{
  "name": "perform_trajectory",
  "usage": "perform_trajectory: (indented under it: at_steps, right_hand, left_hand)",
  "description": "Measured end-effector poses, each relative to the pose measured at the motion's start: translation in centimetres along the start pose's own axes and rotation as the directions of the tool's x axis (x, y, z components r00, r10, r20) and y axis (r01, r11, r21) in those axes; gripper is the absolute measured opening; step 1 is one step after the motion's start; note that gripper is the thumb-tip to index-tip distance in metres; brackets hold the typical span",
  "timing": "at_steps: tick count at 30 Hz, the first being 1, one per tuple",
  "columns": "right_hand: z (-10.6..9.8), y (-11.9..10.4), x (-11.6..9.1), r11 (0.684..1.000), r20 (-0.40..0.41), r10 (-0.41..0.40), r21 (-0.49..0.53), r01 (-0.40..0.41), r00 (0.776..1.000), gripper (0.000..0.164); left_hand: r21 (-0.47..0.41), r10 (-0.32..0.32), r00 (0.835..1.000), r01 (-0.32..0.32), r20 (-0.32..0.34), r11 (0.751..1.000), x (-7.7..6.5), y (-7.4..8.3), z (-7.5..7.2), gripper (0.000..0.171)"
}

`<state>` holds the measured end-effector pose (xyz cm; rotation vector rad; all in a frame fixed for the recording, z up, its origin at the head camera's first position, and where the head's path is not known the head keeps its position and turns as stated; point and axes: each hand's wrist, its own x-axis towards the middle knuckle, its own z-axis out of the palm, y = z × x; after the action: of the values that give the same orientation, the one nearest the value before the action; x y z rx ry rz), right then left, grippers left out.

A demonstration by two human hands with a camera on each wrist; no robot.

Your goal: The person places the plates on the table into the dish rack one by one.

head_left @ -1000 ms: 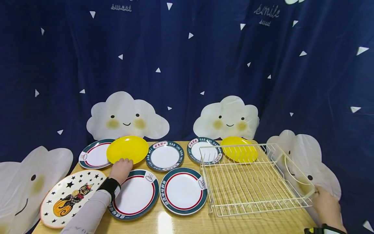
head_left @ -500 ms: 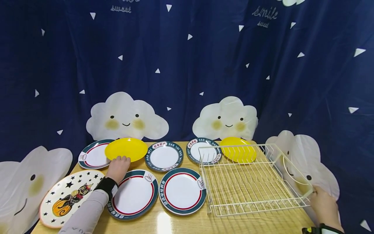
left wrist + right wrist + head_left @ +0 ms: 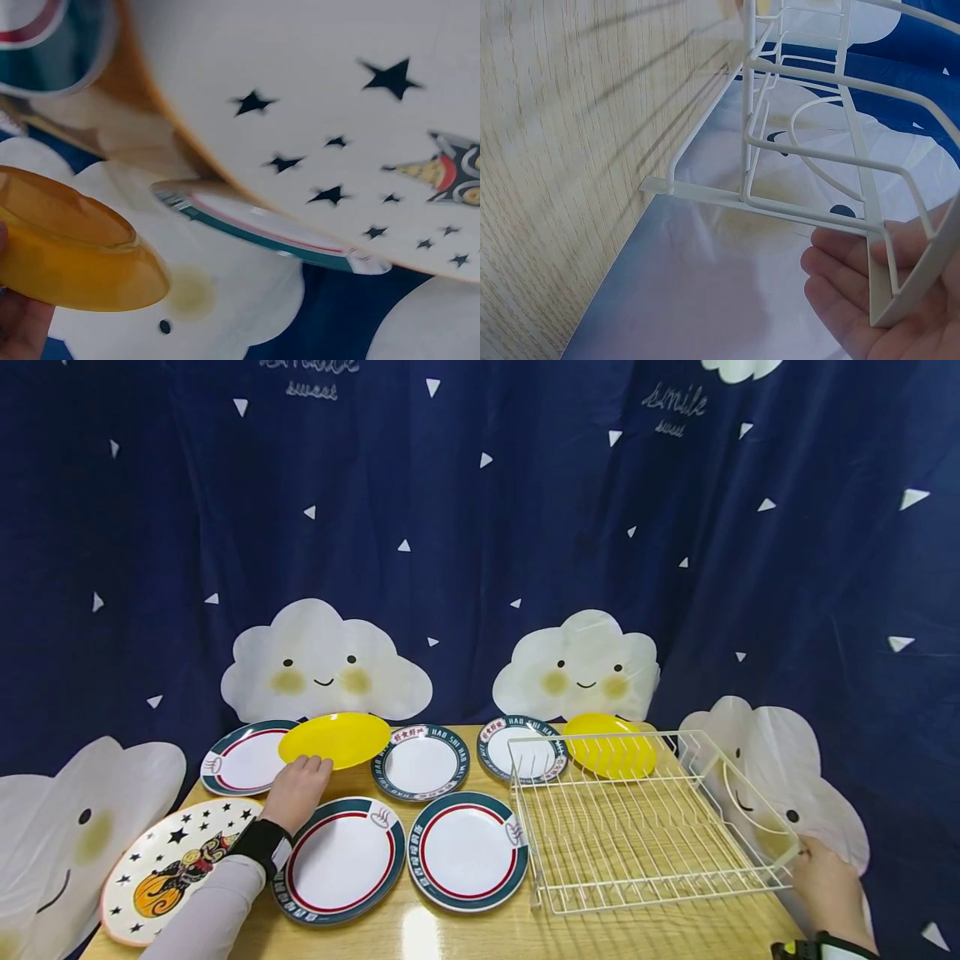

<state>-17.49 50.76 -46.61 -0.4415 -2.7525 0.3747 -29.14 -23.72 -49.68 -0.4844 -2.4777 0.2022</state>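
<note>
My left hand point(image 3: 298, 793) pinches the near edge of a yellow plate point(image 3: 337, 739) at the back left. The plate is tilted and raised, overlapping the plates on both sides in the head view. From the left wrist, the underside of this yellow plate point(image 3: 75, 259) shows its foot ring, with fingers point(image 3: 24, 330) at its edge. On the right, a white wire dish rack point(image 3: 543, 888) stands on the table. My right hand point(image 3: 828, 885) grips its right end. The right wrist view shows fingers point(image 3: 836, 277) curled around the rack's end frame point(image 3: 879, 289).
Two teal-rimmed plates, one point(image 3: 345, 860) left and one point(image 3: 468, 852) right, lie in front. More teal-rimmed plates point(image 3: 420, 764) line the back. A cat-patterned plate point(image 3: 187, 835) lies under the left forearm. Another yellow plate point(image 3: 611, 747) sits behind the rack. A blue curtain point(image 3: 465, 527) hangs behind.
The left hand tips the yellow plate up and lifts it off the table, shifting it slightly right in the last half second. The right hand stays on the dish rack.
</note>
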Motion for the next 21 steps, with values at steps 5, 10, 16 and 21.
perform_trajectory:
  at_steps: [5,10,16,21]
  right_hand:
    - [0.1,0.0,0.0,1.000,-0.012,-0.010,0.004,0.010,1.000,0.026]
    - [0.3,0.1,0.2,1.000,-0.001,-0.011,0.000,0.011,1.000,0.028]
    - [0.6,0.5,0.1,0.998,-0.029,-0.056,0.008,0.057,0.998,0.026]
    - [0.4,0.5,0.2,0.998,-0.025,-0.056,0.022,0.057,0.998,0.026]
  left_hand:
    - [-0.027,0.064,0.993,-0.067,-0.097,0.997,0.0,1.1,-2.1,0.034]
    - [-0.067,0.149,0.957,-0.170,-0.249,0.983,0.1,2.5,-4.3,0.016]
    - [-0.071,0.253,0.877,-0.307,-0.409,0.949,0.7,4.4,-6.6,0.049]
    - [-0.079,0.287,0.831,-0.365,-0.478,0.927,0.9,6.3,-8.6,0.045]
